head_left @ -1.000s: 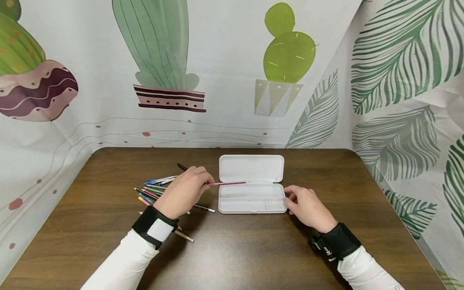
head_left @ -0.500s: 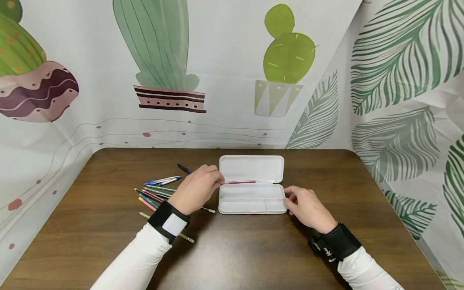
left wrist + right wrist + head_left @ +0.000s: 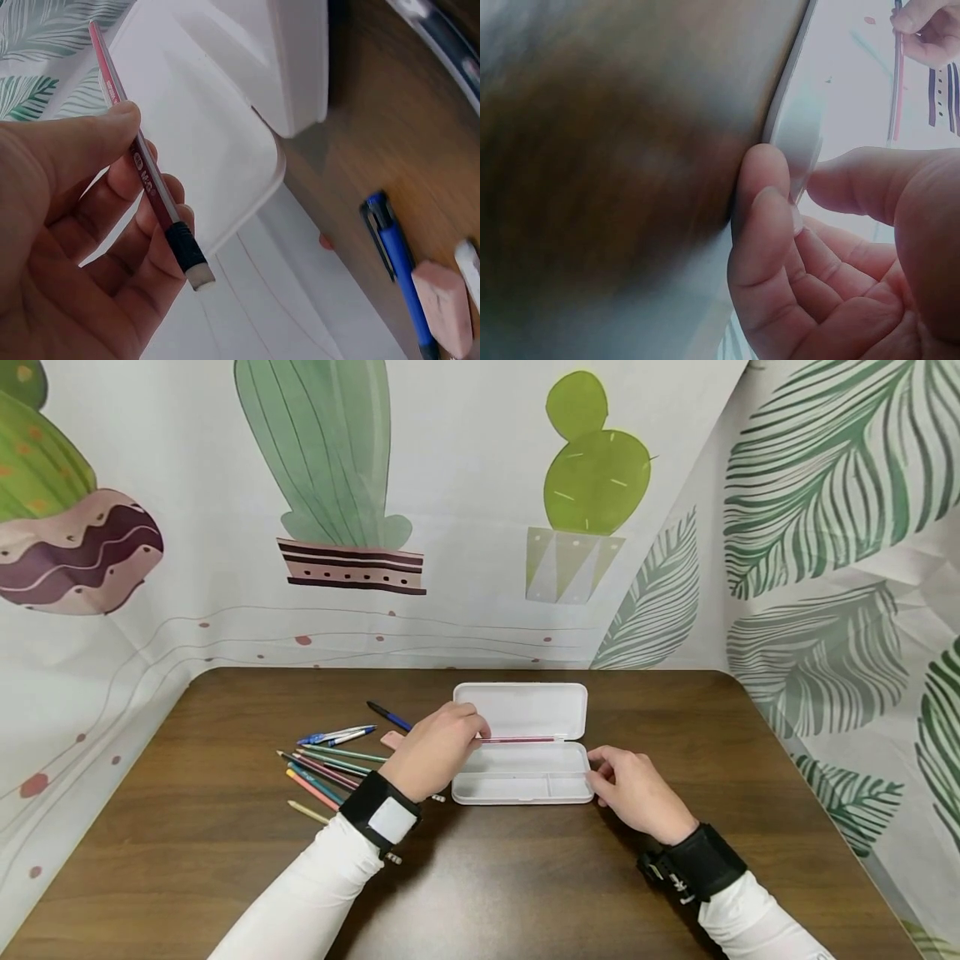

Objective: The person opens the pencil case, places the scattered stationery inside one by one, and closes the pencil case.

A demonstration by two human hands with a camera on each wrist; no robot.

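My left hand (image 3: 435,750) pinches a red pencil (image 3: 522,740) between thumb and fingers, over the left side of an open white pencil case (image 3: 501,789). The left wrist view shows the pencil's white eraser (image 3: 199,276) and dark ferrule sticking out past the fingers. Its other end points right, along the hinge between lid (image 3: 521,708) and base in the head view. My right hand (image 3: 639,789) grips the case's right end. Thumb and fingers sit on either side of the case wall (image 3: 795,135) in the right wrist view. The base has a long compartment and smaller ones in front.
Left of the case lie several coloured pencils (image 3: 315,777), partly hidden by my left forearm. Blue-and-white pens (image 3: 337,735), a blue pen (image 3: 390,717) and a pink eraser (image 3: 392,740) lie behind them. A printed cloth (image 3: 480,527) hangs behind the brown table (image 3: 570,885).
My left hand has moved right with the red pencil, from beside the case to over its left side. The pink eraser has come into sight. My right hand stays at the case's end.
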